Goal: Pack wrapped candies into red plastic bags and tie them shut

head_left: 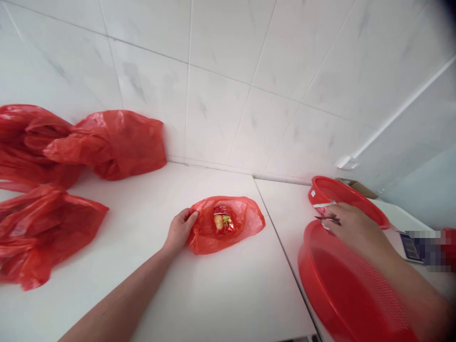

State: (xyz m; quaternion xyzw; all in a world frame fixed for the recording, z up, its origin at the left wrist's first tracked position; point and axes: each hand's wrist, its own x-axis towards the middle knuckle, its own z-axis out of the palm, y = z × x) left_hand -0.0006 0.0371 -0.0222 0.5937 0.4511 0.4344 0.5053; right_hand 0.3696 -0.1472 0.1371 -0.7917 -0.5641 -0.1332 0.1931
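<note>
An open red bag (251, 216) lies on the white table (213, 304), with its mouth facing upward. Its near-left rim is pinched between the thumb and fingers of the left hand (180, 229); the thin, limp plastic is presumably steadied by this grip, so that the mouth does not fold shut. Inside the open red bag, snack packets (223, 221) are gathered at the bottom, where they are probably settled by the sloping sides and give the film some weight.

To the right of the open red bag, small wrapped pieces (331, 219) are grasped in the bent fingers of the right hand (349, 222); their number cannot be told because of blur. That hand is held where a red basket (307, 256) and a red basin (351, 192) stand close together, both right of the open red bag and seemingly set within arm's reach. Well to the left of the open red bag, crumpled red bags (121, 147) are heaped, apparently set aside so that space is left around it.
</note>
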